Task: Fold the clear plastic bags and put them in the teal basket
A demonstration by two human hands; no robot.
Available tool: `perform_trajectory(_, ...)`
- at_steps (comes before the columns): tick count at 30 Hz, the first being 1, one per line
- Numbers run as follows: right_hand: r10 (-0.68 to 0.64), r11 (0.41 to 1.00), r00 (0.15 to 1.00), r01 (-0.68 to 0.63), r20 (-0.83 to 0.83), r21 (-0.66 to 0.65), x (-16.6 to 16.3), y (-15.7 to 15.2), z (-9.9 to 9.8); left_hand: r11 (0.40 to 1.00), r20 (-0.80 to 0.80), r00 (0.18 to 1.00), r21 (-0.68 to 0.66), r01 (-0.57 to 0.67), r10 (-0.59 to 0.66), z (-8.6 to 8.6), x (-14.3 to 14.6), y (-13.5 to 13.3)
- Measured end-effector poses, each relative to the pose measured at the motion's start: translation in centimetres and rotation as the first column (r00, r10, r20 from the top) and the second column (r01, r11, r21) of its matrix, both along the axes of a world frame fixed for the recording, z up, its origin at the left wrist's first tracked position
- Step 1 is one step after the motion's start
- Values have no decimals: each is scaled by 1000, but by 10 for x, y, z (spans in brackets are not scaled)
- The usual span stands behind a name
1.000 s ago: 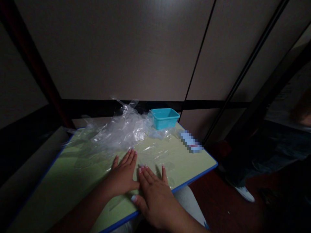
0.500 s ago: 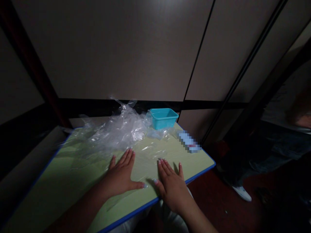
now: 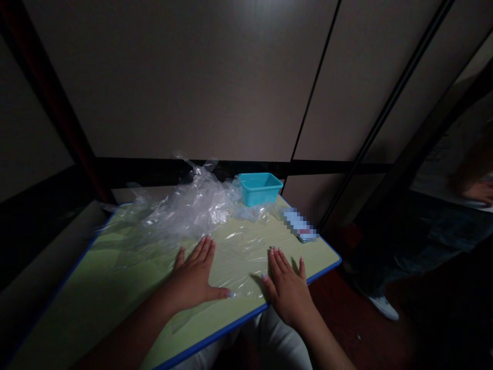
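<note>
A low table (image 3: 80,298) with a pale yellow-green top and blue edging (image 3: 211,336) anchors the room. Directly behind the table rise tall grey-brown panels (image 3: 200,87), split by a thin slanting black seam (image 3: 314,85) and crossed low down by a black horizontal band (image 3: 123,172). Left of the table, a dark red upright (image 3: 48,77) leans across the view. To the table's right lies dark red floor (image 3: 339,329). The light is dim — a soft glare (image 3: 265,6) shows on the panels high above the table, and the surroundings sink into shadow.
</note>
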State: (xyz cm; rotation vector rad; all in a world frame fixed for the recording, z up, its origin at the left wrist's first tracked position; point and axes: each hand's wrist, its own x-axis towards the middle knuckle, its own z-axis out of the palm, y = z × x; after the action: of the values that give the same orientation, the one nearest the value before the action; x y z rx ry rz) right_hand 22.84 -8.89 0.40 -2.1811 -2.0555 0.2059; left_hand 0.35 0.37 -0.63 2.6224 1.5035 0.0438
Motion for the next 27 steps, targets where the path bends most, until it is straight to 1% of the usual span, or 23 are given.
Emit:
perform_trajectory(2, -35, 999, 999, 34, 10, 26, -4, -2, -1, 1000, 4, 1000, 14, -7, 7, -2, 0, 0)
perform_trajectory(4, -28, 997, 1000, 27, 12, 66, -11, -8, -2, 999, 12, 1000, 39, -13, 12, -4, 0, 0)
perform_trajectory(7, 81, 994, 996, -78, -25, 82, -29, -19, -2, 996, 42, 999, 91, -20, 16, -3, 3, 0)
perform_trajectory(11, 246, 969, 962, -240, -119, 66, -56, -28, 5, 973, 72, 997, 232, -4, -13, 3, 3, 0)
perform_trajectory(14, 298, 954, 941, -289, -159, 79, -72, -28, 12, 952, 46, 999, 305, 13, -28, 6, -1, 1)
perform_trajectory(17, 333, 942, 931, -322, -147, 94, -82, -25, 16, 957, 26, 1000, 292, -4, -4, 3, -5, 2)
perform_trajectory(21, 369, 929, 917, -358, -154, 92, -87, -24, 14, 979, 16, 1000, 203, -27, 24, -6, -7, 3)
perform_trajectory(23, 357, 934, 920, -348, -162, 84, -85, -26, 12, 982, 21, 999, 185, -41, 38, -9, -7, 3)
perform_trajectory(27, 291, 957, 944, -285, -155, 63, -76, -31, 7, 984, 18, 998, 172, -56, 54, -8, -7, 3)
